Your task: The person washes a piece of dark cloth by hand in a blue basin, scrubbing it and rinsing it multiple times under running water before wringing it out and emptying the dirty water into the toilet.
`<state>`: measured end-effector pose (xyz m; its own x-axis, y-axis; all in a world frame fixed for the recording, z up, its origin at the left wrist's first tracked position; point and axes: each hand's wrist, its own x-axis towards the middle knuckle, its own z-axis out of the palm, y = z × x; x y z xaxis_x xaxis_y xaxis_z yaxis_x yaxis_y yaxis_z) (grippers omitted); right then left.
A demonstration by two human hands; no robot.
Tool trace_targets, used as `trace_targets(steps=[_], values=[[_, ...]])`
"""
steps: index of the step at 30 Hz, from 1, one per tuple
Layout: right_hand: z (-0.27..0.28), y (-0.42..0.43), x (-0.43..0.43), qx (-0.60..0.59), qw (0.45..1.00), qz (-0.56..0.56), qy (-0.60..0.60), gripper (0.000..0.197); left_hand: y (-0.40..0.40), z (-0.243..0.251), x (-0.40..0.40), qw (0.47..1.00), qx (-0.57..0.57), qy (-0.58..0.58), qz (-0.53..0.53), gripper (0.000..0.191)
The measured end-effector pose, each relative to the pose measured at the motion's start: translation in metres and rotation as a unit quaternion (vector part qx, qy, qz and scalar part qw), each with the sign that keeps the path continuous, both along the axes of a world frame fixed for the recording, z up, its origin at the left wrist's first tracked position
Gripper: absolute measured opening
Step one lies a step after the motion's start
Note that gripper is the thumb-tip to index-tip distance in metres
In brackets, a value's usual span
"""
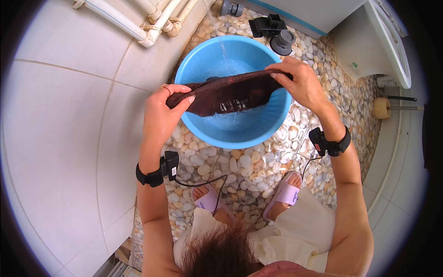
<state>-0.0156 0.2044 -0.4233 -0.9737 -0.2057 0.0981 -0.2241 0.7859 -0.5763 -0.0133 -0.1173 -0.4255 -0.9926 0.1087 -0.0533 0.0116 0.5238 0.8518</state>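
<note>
A dark brown wet cloth [238, 93] is stretched between my two hands over a blue plastic basin [235, 143]. My left hand [162, 107] pinches its left end between thumb and fingers, just past the basin's rim. At the upper right, my right hand [299, 81] grips the other end. The cloth's lower edge hangs down inside the basin, close to or touching the water. A thin stream of water [221, 45] falls into the basin behind the cloth. The basin's middle is partly hidden by the cloth.
White pipes [152, 31] run along the tiled wall [62, 114] at left. Behind the basin lie a grey drain fitting [283, 41] and a black plastic part [266, 26]. A white ceramic fixture [367, 41] stands at right, near a toilet brush holder [380, 108]. The floor [242, 169] is pebble-patterned and wet.
</note>
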Motion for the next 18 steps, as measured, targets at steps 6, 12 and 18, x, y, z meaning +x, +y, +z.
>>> trace_targets(steps=[6,12,18], values=[[0.051,0.007,0.002,-0.156,0.973,0.012,0.17,0.017,0.005,0.053,0.004,0.967,-0.048,0.248,0.023,0.02],[0.095,0.022,0.011,-0.153,0.924,-0.018,0.349,0.021,0.019,0.098,0.0,0.877,0.019,0.475,0.066,0.026],[0.07,0.011,0.001,-0.192,0.949,0.004,0.251,0.014,0.014,0.071,-0.007,0.912,-0.058,0.407,-0.001,0.019]])
